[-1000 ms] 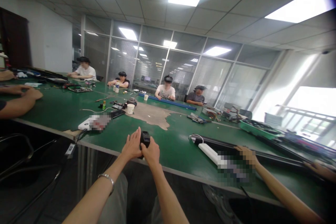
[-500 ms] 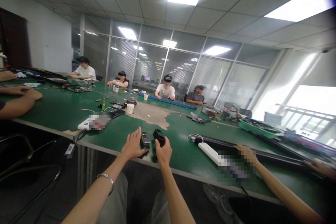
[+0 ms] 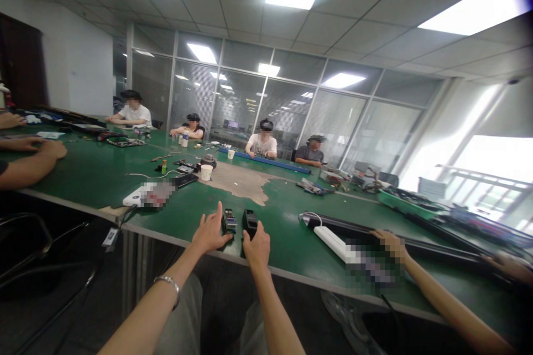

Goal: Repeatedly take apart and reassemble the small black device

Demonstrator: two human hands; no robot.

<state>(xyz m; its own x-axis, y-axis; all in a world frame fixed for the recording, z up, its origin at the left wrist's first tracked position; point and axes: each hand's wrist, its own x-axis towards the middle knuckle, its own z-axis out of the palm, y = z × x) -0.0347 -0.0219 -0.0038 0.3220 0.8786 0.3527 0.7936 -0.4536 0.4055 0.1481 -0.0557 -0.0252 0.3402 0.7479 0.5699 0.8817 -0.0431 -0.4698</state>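
Observation:
My left hand [image 3: 209,234] lies at the table's near edge with its fingers spread, holding nothing. Just to its right is a small electronic part [image 3: 229,222] with metal and green pieces, its thumb close to the near end; whether they touch I cannot tell. My right hand [image 3: 257,247] grips the near end of a black oblong casing [image 3: 250,220], thumb on the left side and fingers on the right. The casing now sits on the green tabletop, beside the electronic part with a narrow gap between them.
Right of me, a co-worker's hand [image 3: 390,245] rests by a long black bar [image 3: 428,248] and a white power strip [image 3: 331,241]. Another white strip [image 3: 134,197] lies at left. A paper cup [image 3: 206,172] stands beyond my hands. Several people sit around the table.
My right hand has lowered the black casing from a tilted position onto the table and straightened it, shifting slightly left. My left hand stays almost still, fingers a little more spread.

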